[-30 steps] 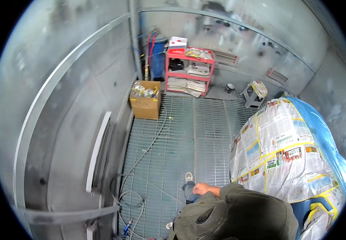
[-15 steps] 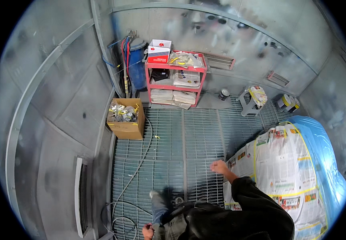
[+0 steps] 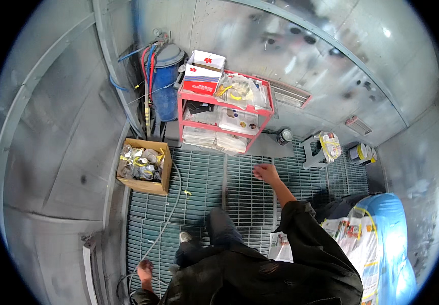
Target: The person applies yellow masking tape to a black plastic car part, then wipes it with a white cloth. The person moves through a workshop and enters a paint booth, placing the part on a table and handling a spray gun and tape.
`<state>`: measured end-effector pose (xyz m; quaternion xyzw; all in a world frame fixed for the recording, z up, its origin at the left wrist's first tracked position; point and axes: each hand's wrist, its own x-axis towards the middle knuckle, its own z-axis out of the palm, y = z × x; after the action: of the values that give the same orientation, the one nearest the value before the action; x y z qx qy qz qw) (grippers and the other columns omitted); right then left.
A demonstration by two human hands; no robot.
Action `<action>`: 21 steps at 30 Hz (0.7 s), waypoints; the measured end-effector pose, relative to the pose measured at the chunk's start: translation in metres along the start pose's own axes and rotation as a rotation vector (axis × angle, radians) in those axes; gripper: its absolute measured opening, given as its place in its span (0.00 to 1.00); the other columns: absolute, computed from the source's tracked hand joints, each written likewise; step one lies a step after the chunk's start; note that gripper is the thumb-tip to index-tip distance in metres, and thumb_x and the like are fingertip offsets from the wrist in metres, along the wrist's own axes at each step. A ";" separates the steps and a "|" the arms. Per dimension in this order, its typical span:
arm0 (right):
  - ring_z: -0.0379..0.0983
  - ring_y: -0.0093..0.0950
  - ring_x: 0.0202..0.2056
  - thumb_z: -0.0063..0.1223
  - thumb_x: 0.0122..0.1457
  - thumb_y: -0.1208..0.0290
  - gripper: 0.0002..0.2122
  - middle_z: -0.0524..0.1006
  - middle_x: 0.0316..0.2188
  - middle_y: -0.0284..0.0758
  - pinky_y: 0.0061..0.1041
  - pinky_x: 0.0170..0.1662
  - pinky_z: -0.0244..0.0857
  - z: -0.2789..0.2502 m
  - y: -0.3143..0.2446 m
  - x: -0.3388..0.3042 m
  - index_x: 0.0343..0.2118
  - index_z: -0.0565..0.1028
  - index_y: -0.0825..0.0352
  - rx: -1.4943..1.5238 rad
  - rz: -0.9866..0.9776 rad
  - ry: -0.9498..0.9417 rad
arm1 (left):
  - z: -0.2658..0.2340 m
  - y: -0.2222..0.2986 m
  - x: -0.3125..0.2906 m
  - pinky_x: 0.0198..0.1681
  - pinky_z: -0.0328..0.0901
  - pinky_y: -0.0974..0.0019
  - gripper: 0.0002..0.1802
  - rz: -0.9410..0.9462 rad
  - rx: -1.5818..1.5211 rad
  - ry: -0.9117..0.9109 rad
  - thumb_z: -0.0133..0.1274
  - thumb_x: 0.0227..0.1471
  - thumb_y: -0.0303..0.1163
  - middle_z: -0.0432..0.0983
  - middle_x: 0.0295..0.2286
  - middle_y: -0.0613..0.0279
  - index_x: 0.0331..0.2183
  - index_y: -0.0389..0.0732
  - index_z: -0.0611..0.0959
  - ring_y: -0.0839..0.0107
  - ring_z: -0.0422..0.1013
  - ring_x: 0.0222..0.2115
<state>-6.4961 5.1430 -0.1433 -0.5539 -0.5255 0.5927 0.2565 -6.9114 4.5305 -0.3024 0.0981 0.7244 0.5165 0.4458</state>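
My right hand (image 3: 266,173) is stretched forward over the floor grating, its fingers curled in and nothing visible in them. It is nearest to the red shelf cart (image 3: 224,130) standing ahead of it. Low at the left, my left hand (image 3: 145,271) hangs beside the grey hose (image 3: 167,221) on the floor; its fingers are too blurred to read, and I cannot tell whether it touches the hose. Newspaper sheets, yellow tape and blue film cover a large masked object (image 3: 395,243) to the right of my right arm.
An open cardboard box (image 3: 145,185) full of crumpled waste stands at the left. Behind it is a blue barrel (image 3: 166,100) with hoses. A red-and-white carton (image 3: 201,81) tops the cart. A can (image 3: 284,136), a grey stool (image 3: 315,152) and more cans (image 3: 362,154) line the far wall.
I have moved forward toward the cart, and the view has turned. My right hand is farther ahead; my left hand has swung out to the left. The masked object now lies farther back.
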 end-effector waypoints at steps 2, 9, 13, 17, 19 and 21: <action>0.71 0.18 0.20 0.54 0.57 0.69 0.09 0.75 0.19 0.30 0.18 0.21 0.63 0.006 -0.029 0.074 0.29 0.79 0.71 -0.129 -0.038 -0.003 | 0.026 0.060 0.022 0.23 0.60 0.77 0.07 0.044 -0.186 0.083 0.50 0.56 0.27 0.72 0.25 0.66 0.36 0.35 0.74 0.79 0.65 0.22; 0.77 0.33 0.24 0.52 0.53 0.59 0.15 0.79 0.20 0.40 0.32 0.32 0.69 0.008 -0.122 0.339 0.30 0.80 0.69 -0.714 -0.336 0.147 | 0.161 0.134 -0.011 0.26 0.61 0.74 0.07 -0.014 -0.178 0.495 0.49 0.55 0.28 0.73 0.26 0.65 0.35 0.35 0.75 0.79 0.67 0.23; 0.77 0.38 0.31 0.52 0.51 0.60 0.12 0.80 0.27 0.39 0.33 0.35 0.69 0.043 -0.126 0.438 0.32 0.80 0.61 -1.049 -0.304 0.172 | 0.266 0.069 -0.129 0.27 0.63 0.70 0.10 -0.401 -0.161 0.627 0.49 0.55 0.33 0.74 0.26 0.60 0.32 0.36 0.77 0.72 0.68 0.23; 0.77 0.39 0.36 0.53 0.51 0.61 0.11 0.80 0.31 0.37 0.35 0.38 0.69 0.046 -0.111 0.476 0.35 0.80 0.56 -1.253 -0.200 0.170 | 0.370 0.103 -0.153 0.27 0.65 0.68 0.11 -0.796 -0.274 0.658 0.49 0.55 0.33 0.74 0.27 0.59 0.35 0.35 0.76 0.68 0.69 0.24; 0.76 0.36 0.37 0.56 0.51 0.60 0.11 0.80 0.34 0.36 0.33 0.38 0.69 0.050 -0.117 0.482 0.36 0.80 0.55 -1.226 -0.145 0.133 | 0.395 0.119 -0.146 0.28 0.65 0.67 0.11 -0.846 -0.374 0.698 0.49 0.55 0.33 0.75 0.27 0.58 0.36 0.35 0.76 0.66 0.70 0.25; 0.77 0.33 0.36 0.57 0.52 0.61 0.11 0.80 0.35 0.34 0.33 0.37 0.69 0.028 -0.115 0.500 0.36 0.80 0.56 -1.074 -0.097 0.104 | 0.406 0.131 -0.135 0.28 0.66 0.66 0.12 -0.843 -0.504 0.716 0.49 0.55 0.34 0.75 0.28 0.57 0.37 0.34 0.76 0.65 0.70 0.25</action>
<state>-6.6811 5.6130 -0.2373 -0.6109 -0.7659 0.2001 -0.0100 -6.5712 4.7755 -0.1475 -0.4858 0.6612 0.4520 0.3501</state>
